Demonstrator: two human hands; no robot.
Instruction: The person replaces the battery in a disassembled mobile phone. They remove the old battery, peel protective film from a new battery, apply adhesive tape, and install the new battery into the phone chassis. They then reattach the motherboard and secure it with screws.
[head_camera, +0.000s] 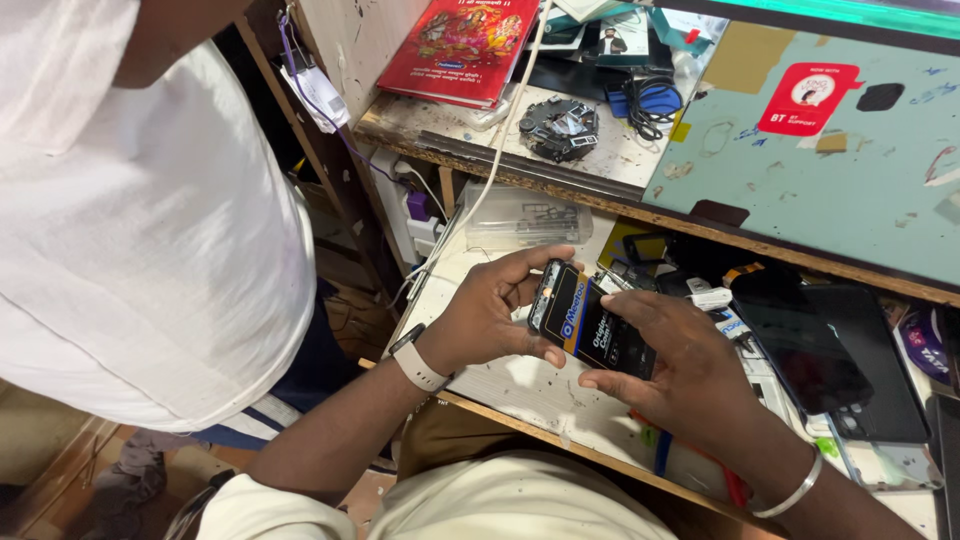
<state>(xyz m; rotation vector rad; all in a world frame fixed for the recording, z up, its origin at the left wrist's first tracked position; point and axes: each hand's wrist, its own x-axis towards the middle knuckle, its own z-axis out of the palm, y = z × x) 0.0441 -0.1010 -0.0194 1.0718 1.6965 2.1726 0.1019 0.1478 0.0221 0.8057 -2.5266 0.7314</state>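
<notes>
Over the worn white lower shelf (530, 385) of a cluttered workbench, both hands hold an opened phone (590, 325) with its back cover off, showing a dark battery with a blue and yellow label; the left hand (485, 315), a pale band on its wrist, curls around the phone's upper end, fingers over the top edge and thumb along the near side; the right hand (690, 375), with a metal bangle at the wrist, clasps the lower end from the other side, its thumb under the near edge and its fingers laid across the battery; the phone is raised off the shelf, tilted, roughly midway between the two wrists. Just beyond the left hand lies a clear plastic box (525, 218); to the right of the right hand lie two dark phone screens (835, 355) among small parts. On the upper shelf sit a red book (460, 45), a round black part (560, 128) and a coil of black cable (650, 100); a pale green board (830, 160) with a red sticker lies to their right. A person in a white shirt (140, 230) stands at the left.
</notes>
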